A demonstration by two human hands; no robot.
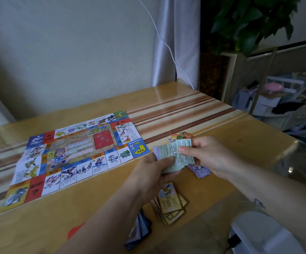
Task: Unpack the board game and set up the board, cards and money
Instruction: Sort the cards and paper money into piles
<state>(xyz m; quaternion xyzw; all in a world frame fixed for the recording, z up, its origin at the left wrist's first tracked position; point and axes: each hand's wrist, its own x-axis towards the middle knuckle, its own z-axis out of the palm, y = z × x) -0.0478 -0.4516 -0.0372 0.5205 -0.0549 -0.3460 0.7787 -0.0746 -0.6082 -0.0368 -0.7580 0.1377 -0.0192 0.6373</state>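
The board lies unfolded on the counter at ten o'clock of the hands and cards sit loosely heaped at six o'clock, but the money is not yet laid out, with the left hand curling its fingers round the wad and the right hand pinching the top note.

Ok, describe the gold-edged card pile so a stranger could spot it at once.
Start at the board on the table, then look right and nearer. The pile lies fanned just below the left hand. Unlike the blue cards to its left, its cards have gold borders, the top one showing a brown fox-like creature.
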